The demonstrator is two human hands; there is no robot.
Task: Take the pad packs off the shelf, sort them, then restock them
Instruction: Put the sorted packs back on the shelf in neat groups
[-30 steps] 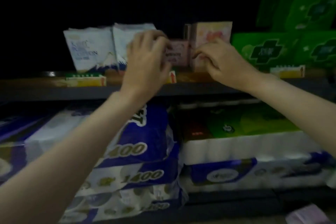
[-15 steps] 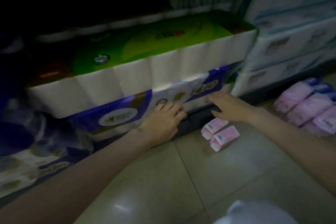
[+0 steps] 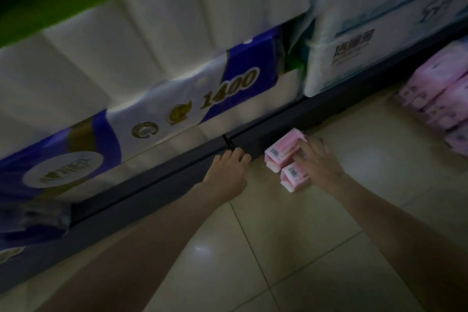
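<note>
A second ago both hands were up at the upper shelf, on a small pink pack; now the view looks down at the floor, and the two small pink pad packs (image 3: 286, 159) lie there side by side on the tiles, close to the dark base of the shelf (image 3: 152, 185). The right hand (image 3: 317, 163) has come down on them: its fingers lie over the tops of both packs and look lightly bent, so it seems to press or arrange them, but whether it truly grips one cannot be told. The left hand (image 3: 228, 170) rests with relaxed fingers against the shelf base and holds nothing. More pink packs (image 3: 440, 101) are piled further to the right on the floor. So the removal step seems to continue, and sorting is probably near.
</note>
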